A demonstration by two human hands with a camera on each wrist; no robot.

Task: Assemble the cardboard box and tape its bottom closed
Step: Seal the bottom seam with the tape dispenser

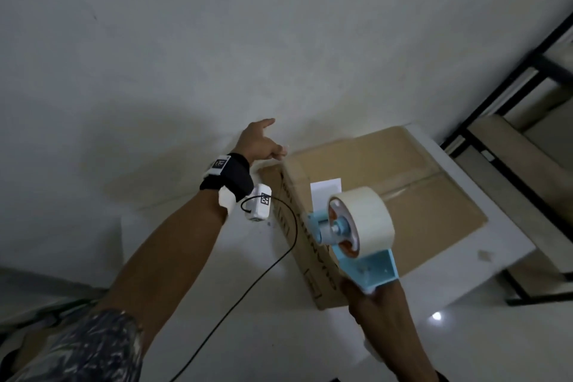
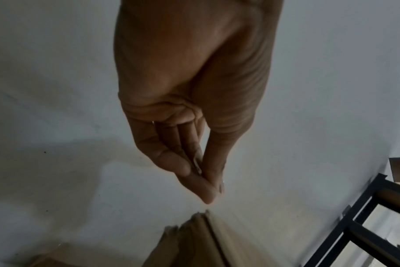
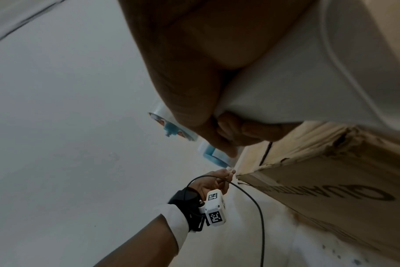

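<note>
Box (image 1: 387,195) on table (image 1: 483,260) (shelving (image 1: 527,108) right)

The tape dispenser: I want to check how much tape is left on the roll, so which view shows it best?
The head view: the tape dispenser shows whole there, roll and blue frame, gripped by the right hand over the cardboard box. The right wrist view shows only blue slivers of it behind that hand. The left wrist view shows none of it.

The left arm reaches forward, nearly straight; the left hand (image 1: 259,142) has thumb and fingertips (image 2: 208,187) pressed together in a pinch, index finger pointing ahead. The right hand (image 1: 373,304), lower and nearer the body, is wrapped around a handle, forearm angled upward.
</note>
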